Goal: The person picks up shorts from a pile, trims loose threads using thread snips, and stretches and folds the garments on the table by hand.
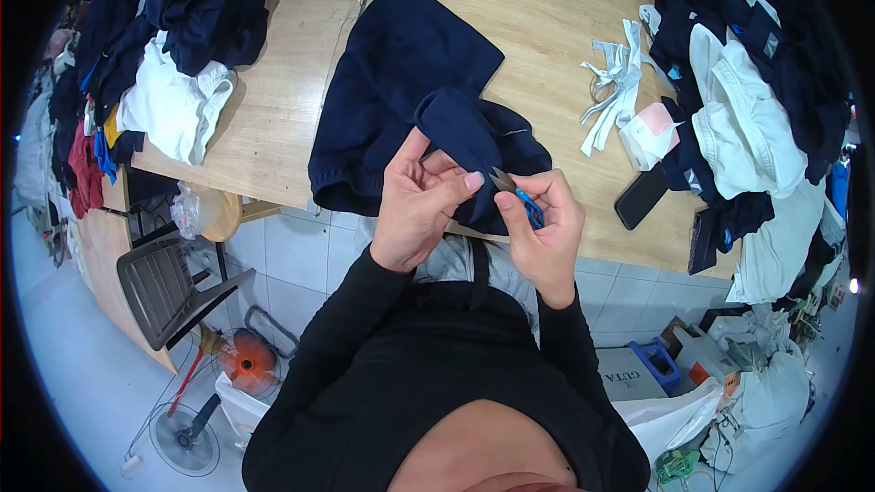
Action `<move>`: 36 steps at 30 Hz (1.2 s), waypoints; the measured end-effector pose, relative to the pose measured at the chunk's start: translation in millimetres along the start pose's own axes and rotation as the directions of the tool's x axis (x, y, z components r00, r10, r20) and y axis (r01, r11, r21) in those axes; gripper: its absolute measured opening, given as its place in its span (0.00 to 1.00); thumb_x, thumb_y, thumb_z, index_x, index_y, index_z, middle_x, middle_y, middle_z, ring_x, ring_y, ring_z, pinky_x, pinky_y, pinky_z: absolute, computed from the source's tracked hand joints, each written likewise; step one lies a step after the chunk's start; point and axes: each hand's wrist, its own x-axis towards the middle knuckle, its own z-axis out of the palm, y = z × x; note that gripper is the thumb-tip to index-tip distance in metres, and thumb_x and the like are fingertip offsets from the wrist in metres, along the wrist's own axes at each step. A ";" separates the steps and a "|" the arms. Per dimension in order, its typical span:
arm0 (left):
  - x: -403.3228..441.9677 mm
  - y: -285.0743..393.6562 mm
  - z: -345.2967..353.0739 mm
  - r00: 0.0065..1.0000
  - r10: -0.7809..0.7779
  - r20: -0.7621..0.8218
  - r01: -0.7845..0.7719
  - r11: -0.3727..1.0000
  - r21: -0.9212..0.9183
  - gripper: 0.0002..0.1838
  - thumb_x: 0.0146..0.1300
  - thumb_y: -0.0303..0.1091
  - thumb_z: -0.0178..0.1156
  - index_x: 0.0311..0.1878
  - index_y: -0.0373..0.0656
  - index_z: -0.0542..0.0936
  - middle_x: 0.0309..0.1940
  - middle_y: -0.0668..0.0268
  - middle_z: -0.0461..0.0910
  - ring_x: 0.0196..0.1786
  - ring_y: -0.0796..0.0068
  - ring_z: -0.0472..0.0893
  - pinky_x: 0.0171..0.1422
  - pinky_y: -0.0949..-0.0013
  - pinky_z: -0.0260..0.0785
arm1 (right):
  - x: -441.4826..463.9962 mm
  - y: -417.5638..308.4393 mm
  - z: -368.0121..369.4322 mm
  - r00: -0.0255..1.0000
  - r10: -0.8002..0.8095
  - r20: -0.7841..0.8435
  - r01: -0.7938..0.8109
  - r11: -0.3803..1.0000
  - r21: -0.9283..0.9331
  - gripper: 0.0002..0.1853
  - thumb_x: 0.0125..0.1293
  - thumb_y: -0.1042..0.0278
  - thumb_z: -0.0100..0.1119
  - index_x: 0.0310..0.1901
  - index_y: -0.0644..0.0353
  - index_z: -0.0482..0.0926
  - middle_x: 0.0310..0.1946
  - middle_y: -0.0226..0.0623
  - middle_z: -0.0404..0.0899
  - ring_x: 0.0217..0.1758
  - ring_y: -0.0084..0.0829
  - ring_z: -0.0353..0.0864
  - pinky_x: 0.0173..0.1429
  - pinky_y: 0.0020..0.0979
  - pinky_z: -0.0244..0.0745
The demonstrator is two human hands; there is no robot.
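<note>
A dark navy garment (401,64) lies across the wooden table, its near part lifted toward me. My left hand (424,196) pinches a raised fold of it between thumb and fingers. In my right hand (547,228) are small blue-handled snips (529,207), held between thumb and fingers. Their dark blades point up and left and touch or nearly touch the fabric, just right of my left thumb. The ends of some left fingers are hidden behind the cloth.
White fabric strips (620,82), a pink and white box (649,137) and a black phone (642,196) lie on the right. Piles of navy and white garments (747,118) surround the table (283,109). A grey chair (159,282) and fans (246,362) stand at lower left.
</note>
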 end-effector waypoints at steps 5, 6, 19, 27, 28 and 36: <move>0.6 -0.2 1.7 1.000 -0.001 -0.013 0.001 1.000 0.018 0.40 0.68 0.07 0.65 0.83 0.35 0.67 0.59 0.58 0.88 0.61 0.73 0.88 0.69 0.68 0.80 | -1.2 -0.4 -1.0 0.999 0.052 -0.005 -0.051 0.990 0.133 0.12 0.73 0.71 0.78 0.45 0.66 0.82 0.36 0.34 0.89 0.38 0.16 0.81 0.44 0.21 0.74; 0.3 -1.0 2.0 1.000 0.001 -0.016 -0.001 1.000 0.020 0.40 0.68 0.07 0.65 0.83 0.35 0.67 0.59 0.59 0.88 0.62 0.73 0.88 0.69 0.68 0.80 | -1.6 -0.3 -2.5 0.998 0.053 -0.015 -0.051 0.988 0.146 0.12 0.74 0.72 0.78 0.46 0.66 0.81 0.38 0.34 0.89 0.40 0.16 0.81 0.46 0.21 0.75; -5.8 30.4 11.0 0.842 0.059 0.537 -0.534 0.242 0.810 0.18 0.47 0.13 0.68 0.42 0.37 0.91 0.29 0.61 0.75 0.30 0.63 0.80 0.33 0.64 0.70 | 26.2 16.3 -17.7 0.997 -0.060 0.055 0.062 0.998 -0.025 0.24 0.55 0.92 0.63 0.55 0.63 0.86 0.46 0.35 0.88 0.44 0.21 0.83 0.44 0.21 0.70; 1.3 37.9 -18.7 0.464 0.733 0.497 -0.505 -0.243 0.828 0.20 0.32 0.09 0.61 0.33 0.37 0.80 0.28 0.64 0.72 0.27 0.72 0.74 0.30 0.70 0.61 | 6.2 16.5 -19.2 0.873 -0.203 -0.443 0.137 0.975 -0.177 0.17 0.52 0.90 0.62 0.39 0.60 0.73 0.35 0.28 0.70 0.36 0.21 0.67 0.44 0.23 0.65; 2.8 37.6 -20.5 0.430 0.759 0.490 -0.504 -0.248 0.827 0.19 0.33 0.08 0.61 0.32 0.38 0.78 0.27 0.65 0.72 0.27 0.72 0.73 0.30 0.70 0.61 | 5.5 18.0 -22.4 0.870 -0.217 -0.442 0.148 0.971 -0.185 0.17 0.54 0.91 0.63 0.40 0.59 0.72 0.36 0.28 0.70 0.37 0.20 0.67 0.44 0.23 0.64; -0.9 33.5 -28.3 0.297 0.813 0.501 -0.492 -0.319 0.810 0.21 0.39 0.08 0.70 0.27 0.42 0.70 0.26 0.67 0.69 0.24 0.73 0.72 0.30 0.71 0.59 | 4.8 21.7 -35.9 0.813 -0.244 -0.528 0.141 0.963 -0.228 0.16 0.61 0.90 0.67 0.42 0.58 0.73 0.38 0.27 0.70 0.38 0.20 0.68 0.47 0.21 0.63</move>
